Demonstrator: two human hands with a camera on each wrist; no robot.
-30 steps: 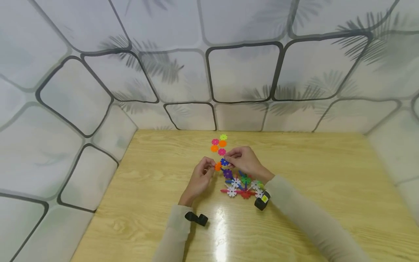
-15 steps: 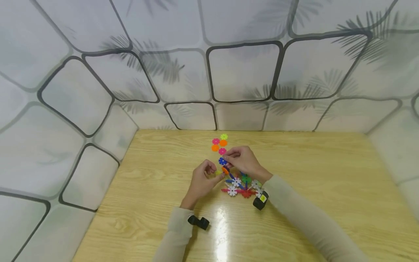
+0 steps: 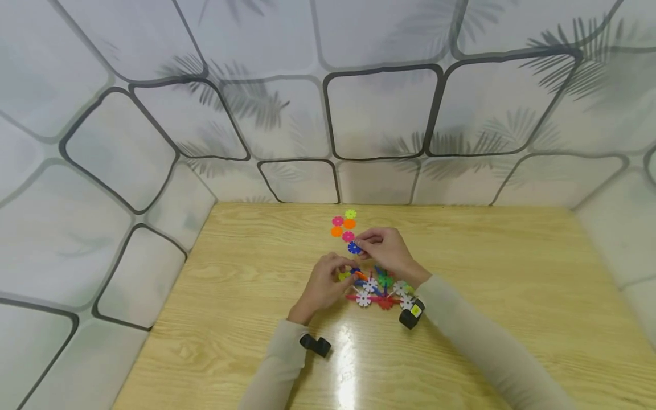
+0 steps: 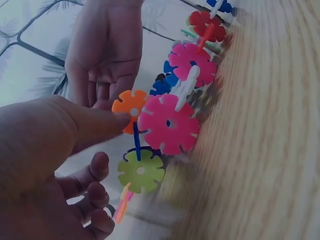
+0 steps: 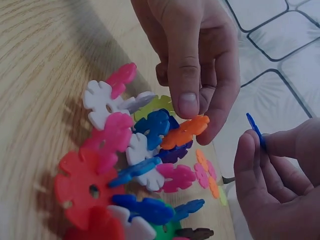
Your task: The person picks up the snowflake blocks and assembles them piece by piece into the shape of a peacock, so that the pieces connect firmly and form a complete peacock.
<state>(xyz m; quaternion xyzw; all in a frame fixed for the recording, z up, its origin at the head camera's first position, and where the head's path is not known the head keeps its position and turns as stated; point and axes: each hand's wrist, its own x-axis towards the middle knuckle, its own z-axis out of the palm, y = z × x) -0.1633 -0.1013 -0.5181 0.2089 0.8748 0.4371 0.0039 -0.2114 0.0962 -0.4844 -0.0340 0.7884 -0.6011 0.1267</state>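
My right hand (image 3: 389,251) pinches a blue notched flower disc (image 5: 256,130) between thumb and fingertips, above the table and apart from the joined discs. The left hand (image 3: 324,283) pinches an orange flower disc (image 5: 185,131), its thumb on the disc's face. This orange disc belongs to a cluster of interlocked flower discs lying on the table, among them a red disc (image 5: 82,190), a white disc (image 3: 363,299) and a green disc (image 3: 385,281). A yellow-green disc (image 4: 141,171) hangs beside the left fingers, slotted to a dark blue one.
Beyond the hands several loose discs lie on the wooden table (image 3: 487,256), including a yellow one (image 3: 351,213), a pink one (image 3: 337,221) and an orange one (image 3: 336,232). A patterned wall (image 3: 379,119) borders the table's back and left.
The left hand has shifted right and nearer me, with the orange disc turned towards the cluster; its fingers were spread half a second ago. The right hand has moved only slightly with the blue disc.
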